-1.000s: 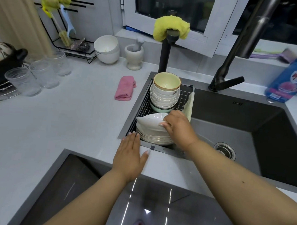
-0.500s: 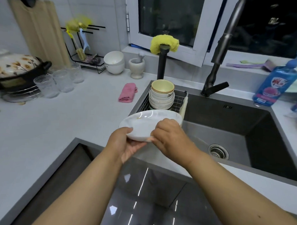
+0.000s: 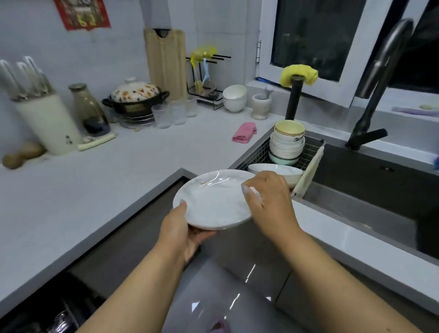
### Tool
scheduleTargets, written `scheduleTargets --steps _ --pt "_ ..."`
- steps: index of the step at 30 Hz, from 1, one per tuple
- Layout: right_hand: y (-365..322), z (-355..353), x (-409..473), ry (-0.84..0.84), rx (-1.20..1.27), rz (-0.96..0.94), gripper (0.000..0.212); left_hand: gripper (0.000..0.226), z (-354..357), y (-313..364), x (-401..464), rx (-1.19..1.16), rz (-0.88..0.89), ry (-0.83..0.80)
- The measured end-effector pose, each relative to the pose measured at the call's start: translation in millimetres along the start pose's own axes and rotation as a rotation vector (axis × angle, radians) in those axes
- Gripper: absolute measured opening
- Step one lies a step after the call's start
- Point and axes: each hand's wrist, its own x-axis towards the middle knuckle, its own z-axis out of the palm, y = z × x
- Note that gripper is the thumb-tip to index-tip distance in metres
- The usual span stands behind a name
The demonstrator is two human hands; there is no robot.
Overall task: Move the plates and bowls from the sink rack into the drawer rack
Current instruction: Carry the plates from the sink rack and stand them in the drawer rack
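Both hands grasp the round white ceramic plate [image 3: 213,200] just left of the wire sink rack [image 3: 308,154]: left hand [image 3: 182,234] underneath, right hand [image 3: 271,200] pinching its rim

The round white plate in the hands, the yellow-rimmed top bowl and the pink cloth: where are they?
Round white plate [image 3: 212,201]: head view, centre of its face.
Yellow-rimmed top bowl [image 3: 289,128]: head view, its rim.
Pink cloth [image 3: 244,132]: head view, middle of the fold.
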Motion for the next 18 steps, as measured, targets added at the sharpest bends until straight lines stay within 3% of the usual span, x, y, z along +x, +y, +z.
scheduleTargets --steps 4,8,12,18 --pt "-38.9 9.5 -15.5 -0.004 0.198 0.205 0.033 0.028 -36.7 9.6 -36.3 -0.066 0.065 0.084" --pt "-74.5 22.1 -29.3 -0.263 0.544 0.546 0.044 0.028 -77.0 11.5 -62.8 -0.138 0.102 0.155" --pt "-111.4 42.0 -50.7 -0.441 1.040 0.766 0.033 0.034 -118.5 9.4 -82.3 -0.230 0.113 0.265" --pt "-165.1 66.9 -81.0 -0.702 1.236 0.958 0.034 0.038 -193.8 0.5 -111.3 -0.308 0.141 0.362"
